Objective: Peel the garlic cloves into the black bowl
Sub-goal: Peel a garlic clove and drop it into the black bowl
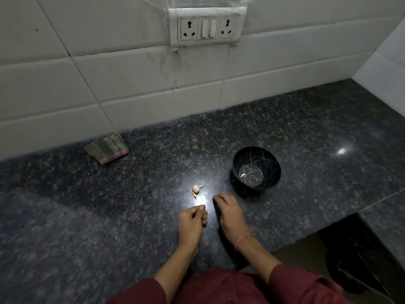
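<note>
The black bowl [271, 160] with gold veining stands on the dark granite counter, and one peeled clove [242, 175] lies in its bottom. A small garlic piece [196, 189] with loose papery skin lies on the counter to the left of the bowl. Just in front of that garlic, my left hand [191, 222] has curled fingers, and its fingertips pinch what looks like a small garlic clove [203, 207]. My right hand [230, 216] is beside it, near the bowl's front, back up and fingers curled down toward the counter. What lies under those fingers is hidden.
A folded grey-green cloth [106, 148] lies against the tiled wall at the back left. A socket and switch plate [208, 27] is on the wall above. The counter's edge steps in at the right front, with a dark bin [359, 266] below it.
</note>
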